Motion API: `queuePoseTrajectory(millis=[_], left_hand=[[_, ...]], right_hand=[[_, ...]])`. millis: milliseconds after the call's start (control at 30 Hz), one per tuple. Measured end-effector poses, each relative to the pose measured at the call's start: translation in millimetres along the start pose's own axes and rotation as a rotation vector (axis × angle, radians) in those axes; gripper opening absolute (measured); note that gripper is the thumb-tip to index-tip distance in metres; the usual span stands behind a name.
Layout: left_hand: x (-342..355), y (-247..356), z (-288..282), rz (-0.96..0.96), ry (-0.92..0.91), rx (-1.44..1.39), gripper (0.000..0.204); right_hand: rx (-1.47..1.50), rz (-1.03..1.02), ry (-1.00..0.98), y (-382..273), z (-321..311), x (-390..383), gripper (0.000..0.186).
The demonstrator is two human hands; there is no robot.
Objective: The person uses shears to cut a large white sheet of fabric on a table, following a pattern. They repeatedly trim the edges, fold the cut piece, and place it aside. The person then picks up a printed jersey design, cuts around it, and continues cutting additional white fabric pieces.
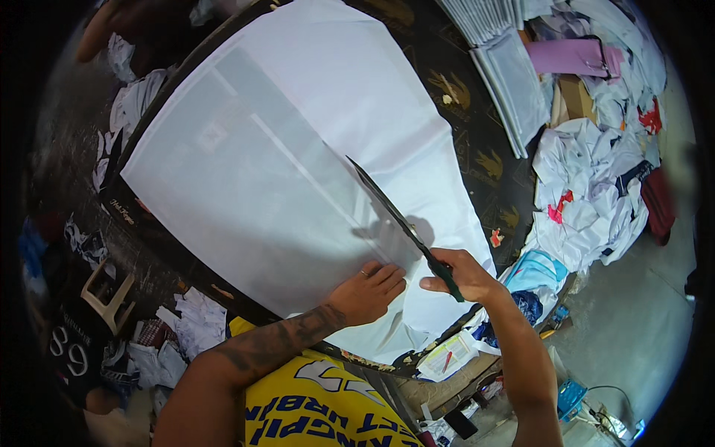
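My left hand [369,294] lies on a pale grey, translucent layer [216,186] over white cloth [380,89], its fingers loosely spread near the lower middle of the piece. Just right of it, my right hand [465,276] grips long dark scissors [398,216] by the handle. The blades point up and left over the cloth and cast a shadow on it; whether they touch the fabric I cannot tell. Faint straight lighter bands run diagonally across the grey layer. The white cloth extends rightward from under it, rippled along its right and lower edges.
The dark tabletop [424,52] shows around the cloth. Folded white fabric [510,89], a pink item [566,58] and crumpled cloth piles [581,194] crowd the right. A plastic chair [112,302] and scraps [201,320] are lower left. Someone's arm [100,33] shows top left.
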State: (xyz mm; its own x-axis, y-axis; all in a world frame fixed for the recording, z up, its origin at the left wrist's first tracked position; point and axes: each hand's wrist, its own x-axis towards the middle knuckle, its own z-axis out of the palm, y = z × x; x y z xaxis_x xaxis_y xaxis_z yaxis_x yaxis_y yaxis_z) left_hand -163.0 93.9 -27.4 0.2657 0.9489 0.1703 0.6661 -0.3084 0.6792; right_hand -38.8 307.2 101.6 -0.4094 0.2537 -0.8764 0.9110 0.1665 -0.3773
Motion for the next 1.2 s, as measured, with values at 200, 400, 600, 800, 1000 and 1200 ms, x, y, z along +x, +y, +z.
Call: queuePoseTrajectory(millis=[200,400,600,800,1000,1200], left_hand=[[-1,-8,2,-0.013,-0.001,-0.051,0.047],[6,-7,-12,-0.034,-0.004,-0.134,0.05],[8,-7,-21,-0.078,-0.093,-0.236,0.052],[7,-13,-27,-0.068,-0.161,-0.284,0.057],[8,-15,-24,-0.079,-0.117,-0.274,0.053],[4,-19,-19,-0.09,-0.042,-0.363,0.044]], right_hand=[[0.095,-0.033,0.078,-24,-1,52,0.069],[0.007,-0.017,0.06,-56,-13,80,0.068],[-0.121,0.037,0.01,-105,-27,103,0.071],[-0.146,-0.05,0.057,-153,-47,131,0.075],[-0.18,-0.068,0.029,-191,-58,158,0.074],[-0.096,-0.09,0.1,-219,-59,176,0.067]])
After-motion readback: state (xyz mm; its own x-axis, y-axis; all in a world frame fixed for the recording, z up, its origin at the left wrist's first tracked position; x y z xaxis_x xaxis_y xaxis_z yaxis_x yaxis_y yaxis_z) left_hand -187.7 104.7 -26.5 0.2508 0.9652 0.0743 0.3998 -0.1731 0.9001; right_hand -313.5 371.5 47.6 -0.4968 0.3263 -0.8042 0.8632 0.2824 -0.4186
